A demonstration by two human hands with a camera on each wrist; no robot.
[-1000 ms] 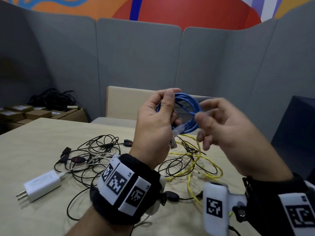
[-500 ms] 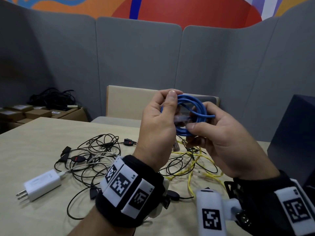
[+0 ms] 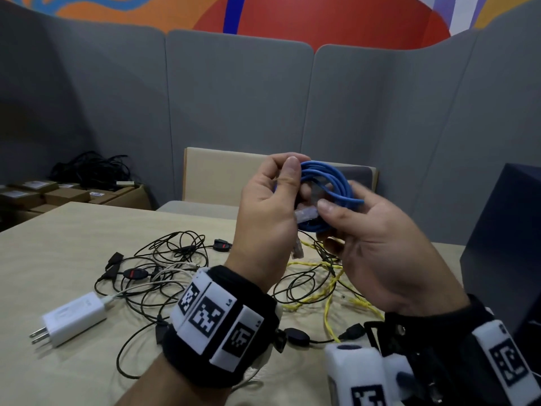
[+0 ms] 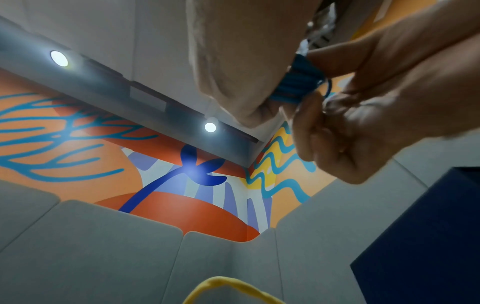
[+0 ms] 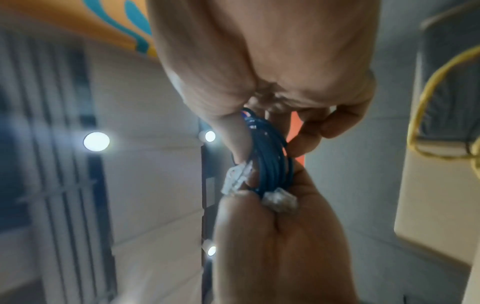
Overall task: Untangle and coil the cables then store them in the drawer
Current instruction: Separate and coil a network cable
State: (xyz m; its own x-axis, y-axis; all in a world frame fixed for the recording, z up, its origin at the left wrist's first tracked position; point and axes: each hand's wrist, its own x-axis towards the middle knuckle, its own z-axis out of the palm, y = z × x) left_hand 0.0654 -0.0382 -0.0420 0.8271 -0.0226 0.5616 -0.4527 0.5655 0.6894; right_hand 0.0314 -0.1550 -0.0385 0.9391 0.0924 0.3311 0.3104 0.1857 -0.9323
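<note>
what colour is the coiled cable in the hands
Blue coiled cable, with clear plugs; head view shows it best.

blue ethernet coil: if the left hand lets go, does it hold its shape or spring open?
Likely springs open: the blue ethernet cable sits in several loose loops with no tie visible, kept together only by the left hand and right hand. Probably light, since fingertip pinches carry it. Its clear plug hangs free and may snag.

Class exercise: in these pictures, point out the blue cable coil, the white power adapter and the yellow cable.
blue cable coil [image 3: 336, 178]: head view, on the upper arc of the loops.
white power adapter [image 3: 74, 316]: head view, on the top face of its body.
yellow cable [image 3: 329, 291]: head view, on a strand lying on the table.
</note>
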